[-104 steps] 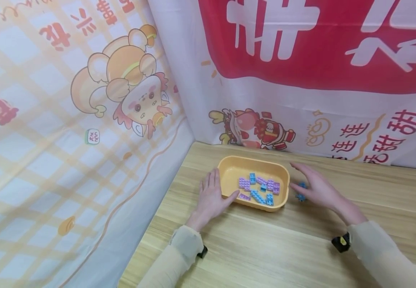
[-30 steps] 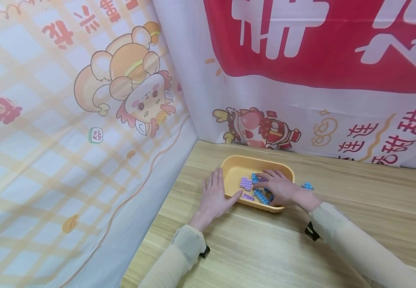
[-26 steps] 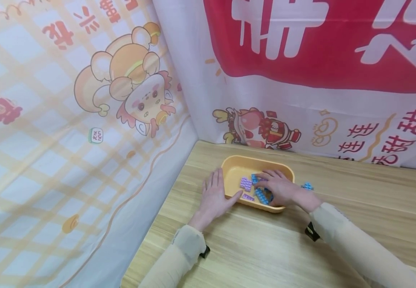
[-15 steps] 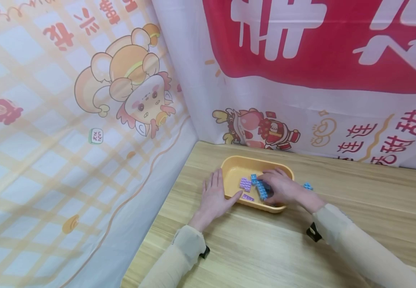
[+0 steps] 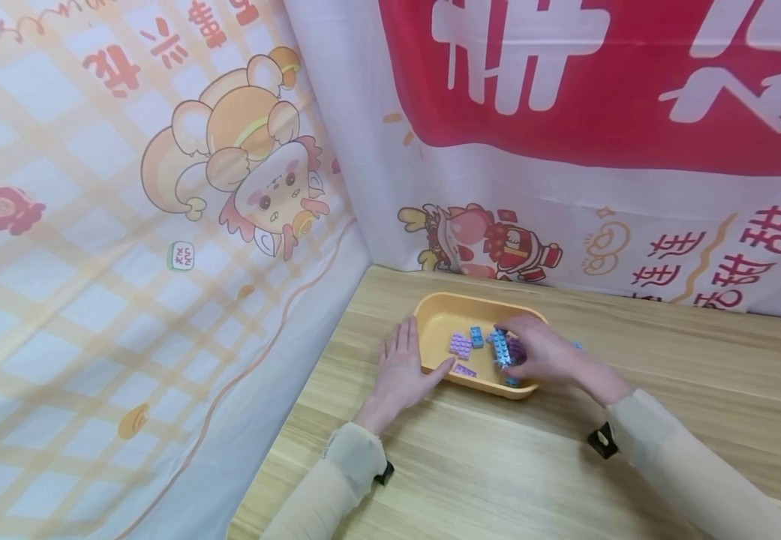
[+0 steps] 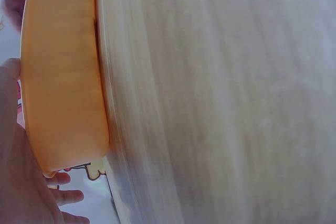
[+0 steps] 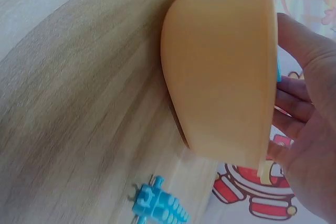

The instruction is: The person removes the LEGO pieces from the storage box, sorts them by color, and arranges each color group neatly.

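Between the thumb and fingertips of the right hand [image 5: 540, 349], long blue brick [image 5: 501, 349], inside the right part of the yellow tray [image 5: 434, 330]. Long axis runs from the fingertips at its far end to the thumb at its near end, so roughly away from the person. Right hand is the nearer one; left hand [image 5: 401, 366] well apart, off to the left. Right fingers curled, looks like a pinch end to end, spread about the brick's length. Right wrist view shows a blue sliver at the rim by the thumb; whether the brick is off the tray floor, can't say. Beside it under the right palm, shadowed purple bricks [image 5: 515, 349], joined or just behind, unclear. Just below the right thumb, small blue brick [image 5: 512, 381]. Left of the right fingertips, apart: short blue brick [image 5: 476, 337], wide purple brick [image 5: 460, 346], then narrow purple piece [image 5: 466, 370] near the left thumb. Left fingers straight along the tray's left end, thumb at the near rim, no brick held. Past the right hand, outside the tray on the table [image 5: 471, 450], studded blue piece [image 7: 159, 204].
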Demonstrator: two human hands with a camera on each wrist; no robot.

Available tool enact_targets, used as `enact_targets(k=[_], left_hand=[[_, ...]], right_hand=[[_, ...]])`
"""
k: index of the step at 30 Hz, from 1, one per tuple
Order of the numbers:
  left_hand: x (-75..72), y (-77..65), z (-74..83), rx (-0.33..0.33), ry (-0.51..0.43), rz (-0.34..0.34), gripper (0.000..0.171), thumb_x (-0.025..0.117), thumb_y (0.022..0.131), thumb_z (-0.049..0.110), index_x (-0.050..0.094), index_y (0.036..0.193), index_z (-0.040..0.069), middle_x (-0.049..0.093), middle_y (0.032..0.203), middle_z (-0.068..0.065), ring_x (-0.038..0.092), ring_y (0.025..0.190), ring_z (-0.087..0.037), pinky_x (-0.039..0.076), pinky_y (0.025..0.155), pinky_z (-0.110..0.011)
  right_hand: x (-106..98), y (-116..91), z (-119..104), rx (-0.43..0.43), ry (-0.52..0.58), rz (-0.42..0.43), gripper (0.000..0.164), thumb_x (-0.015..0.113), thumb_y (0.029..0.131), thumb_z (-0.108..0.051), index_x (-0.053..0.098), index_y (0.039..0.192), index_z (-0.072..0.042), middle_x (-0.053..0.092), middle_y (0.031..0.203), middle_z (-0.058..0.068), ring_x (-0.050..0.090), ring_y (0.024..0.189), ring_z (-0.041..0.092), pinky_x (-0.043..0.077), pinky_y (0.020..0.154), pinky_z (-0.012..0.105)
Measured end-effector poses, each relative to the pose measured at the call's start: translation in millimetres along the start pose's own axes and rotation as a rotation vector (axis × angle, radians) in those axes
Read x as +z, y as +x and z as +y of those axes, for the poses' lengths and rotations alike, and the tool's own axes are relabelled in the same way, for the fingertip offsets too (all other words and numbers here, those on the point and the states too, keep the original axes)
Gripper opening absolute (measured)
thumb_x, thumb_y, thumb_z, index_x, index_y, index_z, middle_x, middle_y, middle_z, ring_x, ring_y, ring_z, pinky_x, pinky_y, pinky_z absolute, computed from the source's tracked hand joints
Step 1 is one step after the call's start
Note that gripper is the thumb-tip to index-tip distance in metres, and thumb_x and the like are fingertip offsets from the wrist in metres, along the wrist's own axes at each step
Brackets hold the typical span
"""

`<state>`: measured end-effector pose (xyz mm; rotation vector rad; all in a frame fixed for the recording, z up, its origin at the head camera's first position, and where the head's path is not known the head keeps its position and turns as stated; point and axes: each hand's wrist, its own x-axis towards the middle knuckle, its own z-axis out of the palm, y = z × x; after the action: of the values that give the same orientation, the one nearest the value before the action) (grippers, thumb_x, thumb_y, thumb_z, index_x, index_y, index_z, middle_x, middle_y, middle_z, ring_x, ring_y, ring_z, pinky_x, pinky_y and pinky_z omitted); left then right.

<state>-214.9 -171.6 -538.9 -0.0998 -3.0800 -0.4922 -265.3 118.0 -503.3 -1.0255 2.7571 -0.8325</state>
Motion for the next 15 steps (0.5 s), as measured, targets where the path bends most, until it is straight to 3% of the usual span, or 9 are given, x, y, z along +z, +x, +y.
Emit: enact_targets(k=[15], left_hand=[[-0.2, 0.3, 0.4, 0.003, -0.019, 0.009, 0.118, 0.053, 0.100, 0.082, 0.010, 0.176, 0.002, 0.015, 0.185, -0.020, 0.020, 0.171, -0.043, 0.019, 0.140, -0.066]], right_hand=[[-26.3, -25.9, 10.3, 0.086, 0.134, 0.102, 0.082, 0.095, 0.084, -0.017, 0.055, 0.152, 0.005, 0.063, 0.149, 0.031, 0.059, 0.138, 0.053, 0.049, 0.117, 0.075]])
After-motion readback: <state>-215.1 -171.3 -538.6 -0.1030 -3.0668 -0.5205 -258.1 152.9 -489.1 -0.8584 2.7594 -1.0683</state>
